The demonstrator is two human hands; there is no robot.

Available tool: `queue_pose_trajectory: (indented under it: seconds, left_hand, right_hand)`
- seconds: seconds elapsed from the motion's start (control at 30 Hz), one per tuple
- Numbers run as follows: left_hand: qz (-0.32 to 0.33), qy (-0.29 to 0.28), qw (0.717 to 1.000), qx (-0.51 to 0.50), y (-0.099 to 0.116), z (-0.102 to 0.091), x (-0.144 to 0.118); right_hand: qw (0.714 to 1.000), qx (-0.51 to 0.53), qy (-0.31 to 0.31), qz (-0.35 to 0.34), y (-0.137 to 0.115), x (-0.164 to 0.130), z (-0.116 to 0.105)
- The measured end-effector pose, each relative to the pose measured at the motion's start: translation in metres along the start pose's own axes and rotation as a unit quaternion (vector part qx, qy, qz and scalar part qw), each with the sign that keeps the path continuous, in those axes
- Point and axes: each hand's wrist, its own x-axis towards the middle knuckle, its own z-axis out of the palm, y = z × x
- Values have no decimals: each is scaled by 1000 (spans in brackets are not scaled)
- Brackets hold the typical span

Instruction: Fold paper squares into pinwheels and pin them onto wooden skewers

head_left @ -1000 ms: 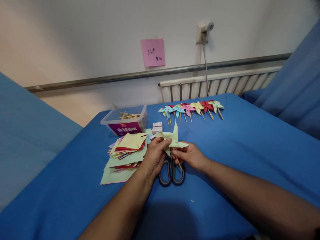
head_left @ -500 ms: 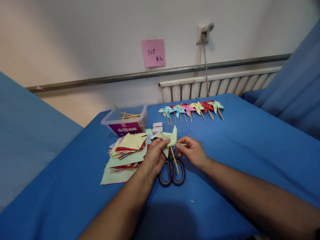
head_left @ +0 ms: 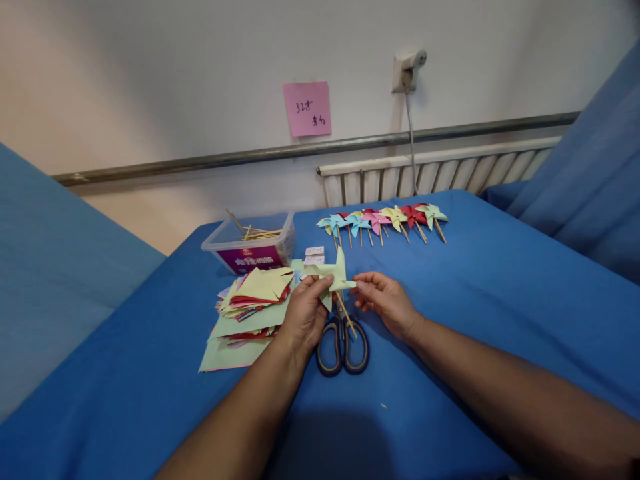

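Observation:
A pale green paper pinwheel [head_left: 339,272] on a thin wooden stick [head_left: 346,315] is in my left hand [head_left: 309,310]. My left thumb presses on the front of the paper near its middle, and the other fingers are behind it. At the right-hand blade's tip, my right hand [head_left: 383,300] has its thumb and index finger in a loose pinch. The stick slants down over dark-handled scissors [head_left: 345,340] lying on the blue cloth. Part of the scissors' blades is hidden under the pinwheel.
Stacked coloured paper pieces [head_left: 255,290] lie left of my left hand. Behind them stands a clear plastic box [head_left: 255,257] of wooden sticks. Two small white boxes [head_left: 315,252] sit beyond the pinwheel. Several finished pinwheels [head_left: 379,221] line the far edge, near a radiator [head_left: 430,175].
The pinwheel has shifted slightly left and turned a little in my left hand. My right fingers have slid outward to the blade's tip and loosened somewhat.

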Motion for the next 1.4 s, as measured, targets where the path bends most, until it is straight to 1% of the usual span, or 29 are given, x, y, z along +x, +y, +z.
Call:
queue_pose_trajectory:
  seconds: [0.1,0.23,0.43,0.47,0.53,0.67,0.73,0.87,0.97,1.1,1.2,1.27,1.4]
  left_hand:
    - [-13,-9,1000,20,-2,2,-2]
    - [-24,-27,998,46,-5,3,-5]
    - [-28,-31,998,36,-5,3,-5]
    - [-33,-37,998,32,-4,3,-5]
    - [-51,-61,997,25,-4,3,-5]
    - [-94,-125,987,30,-5,2,-8]
    - [-107,-144,983,37,-5,2,-9]
    - [-119,-164,979,40,-4,3,-11]
    - [-113,-156,981,38,-4,2,-10]
    - [-93,-124,987,52,-7,-1,-7]
    - [-72,-101,990,68,-7,-2,-5]
    - [-67,-100,990,70,-7,-2,-6]
    - [-76,-120,988,66,-8,0,-8]
  right_hand:
    - [1000,-21,-18,-6,2,0,2]
    - [997,-69,-10,-32,7,1,4]
    - [995,-91,-14,-45,7,2,2]
    - [995,-85,-14,-48,6,2,1]
    - [998,-39,-15,-43,2,2,-1]
    - [995,82,-41,25,-6,2,-4]
    - [992,106,-51,47,-9,2,-5]
    - [989,126,-59,52,-9,2,-4]
    - [989,133,-49,47,-7,3,-3]
    - [989,143,-27,28,-3,4,-5]
    - [989,138,-35,31,-1,5,-6]
    - [991,122,-49,34,0,5,-6]
    - [994,84,-63,25,4,4,-4]
